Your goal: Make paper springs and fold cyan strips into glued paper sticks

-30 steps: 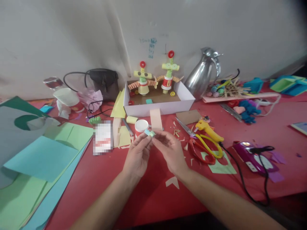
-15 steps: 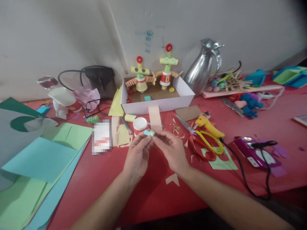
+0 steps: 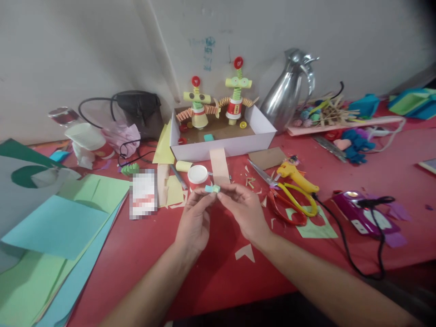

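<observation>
We are pinching a small blue-and-green folded paper piece (image 3: 212, 188) between the fingertips of both hands. Our left hand (image 3: 194, 222) is gripping its blue end and our right hand (image 3: 243, 213) its green end, above the middle of the red bench (image 3: 211, 281), just in front of a white-topped cup (image 3: 198, 174). We are holding this tiny piece only by its ends, so we are judging that squeezing too hard could crush its folds, while pinching too loosely could drop it among the paper scraps (image 3: 245, 253) near the scissors (image 3: 262, 175).
</observation>
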`<action>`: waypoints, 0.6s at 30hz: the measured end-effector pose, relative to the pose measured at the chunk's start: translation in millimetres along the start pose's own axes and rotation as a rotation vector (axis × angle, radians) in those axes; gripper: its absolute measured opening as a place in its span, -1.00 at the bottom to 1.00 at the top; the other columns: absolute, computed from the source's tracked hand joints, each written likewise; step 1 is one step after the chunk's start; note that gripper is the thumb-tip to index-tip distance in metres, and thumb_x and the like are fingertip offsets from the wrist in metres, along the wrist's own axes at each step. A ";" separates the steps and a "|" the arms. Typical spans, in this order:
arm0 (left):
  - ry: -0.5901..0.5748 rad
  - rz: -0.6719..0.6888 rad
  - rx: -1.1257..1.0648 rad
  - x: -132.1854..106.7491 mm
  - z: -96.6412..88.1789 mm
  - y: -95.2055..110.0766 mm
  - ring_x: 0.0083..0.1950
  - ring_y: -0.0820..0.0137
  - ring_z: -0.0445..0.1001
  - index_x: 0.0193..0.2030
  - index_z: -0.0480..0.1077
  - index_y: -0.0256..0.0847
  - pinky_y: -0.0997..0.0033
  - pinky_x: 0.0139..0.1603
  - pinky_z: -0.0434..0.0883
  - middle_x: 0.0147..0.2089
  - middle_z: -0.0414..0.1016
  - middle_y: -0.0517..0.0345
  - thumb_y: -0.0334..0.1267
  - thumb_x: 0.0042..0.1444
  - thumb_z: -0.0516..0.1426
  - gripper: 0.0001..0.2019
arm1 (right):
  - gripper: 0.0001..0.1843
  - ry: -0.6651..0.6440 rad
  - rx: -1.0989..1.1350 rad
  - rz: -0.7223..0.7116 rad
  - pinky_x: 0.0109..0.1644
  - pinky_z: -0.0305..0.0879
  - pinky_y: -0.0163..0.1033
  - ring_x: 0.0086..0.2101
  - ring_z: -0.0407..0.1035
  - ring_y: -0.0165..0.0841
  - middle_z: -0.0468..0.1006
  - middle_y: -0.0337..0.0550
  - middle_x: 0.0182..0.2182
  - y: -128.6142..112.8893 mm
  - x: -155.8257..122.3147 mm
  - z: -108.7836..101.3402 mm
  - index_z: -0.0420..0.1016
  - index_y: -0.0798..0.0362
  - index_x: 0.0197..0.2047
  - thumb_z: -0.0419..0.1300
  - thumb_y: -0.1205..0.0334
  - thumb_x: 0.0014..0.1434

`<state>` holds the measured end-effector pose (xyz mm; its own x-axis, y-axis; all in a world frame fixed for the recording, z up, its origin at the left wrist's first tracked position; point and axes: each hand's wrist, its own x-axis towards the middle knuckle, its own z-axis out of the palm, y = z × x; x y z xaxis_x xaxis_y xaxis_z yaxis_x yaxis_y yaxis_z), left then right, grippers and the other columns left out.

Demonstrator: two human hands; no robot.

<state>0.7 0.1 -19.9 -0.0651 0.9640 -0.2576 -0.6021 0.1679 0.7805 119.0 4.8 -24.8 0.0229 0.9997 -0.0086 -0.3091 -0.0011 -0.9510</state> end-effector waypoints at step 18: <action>0.109 0.042 0.097 -8.2 6.3 0.0 -0.23 0.52 0.48 -0.39 0.47 -0.19 0.51 -0.07 0.36 -0.34 0.56 0.26 -0.31 -0.07 0.37 -0.84 | -0.77 0.051 0.061 0.093 -0.11 0.45 -0.17 -0.29 0.48 -0.35 0.59 -0.22 -0.36 -0.1 -1.0 4.4 0.54 0.01 -0.29 0.39 0.18 -0.05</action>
<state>6.3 -6.5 -14.1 -0.1782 0.9435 -0.2795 -0.5174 0.1518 0.8422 114.8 3.8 -23.4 0.0394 0.9928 -0.1130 -0.3692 -0.0906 -0.9249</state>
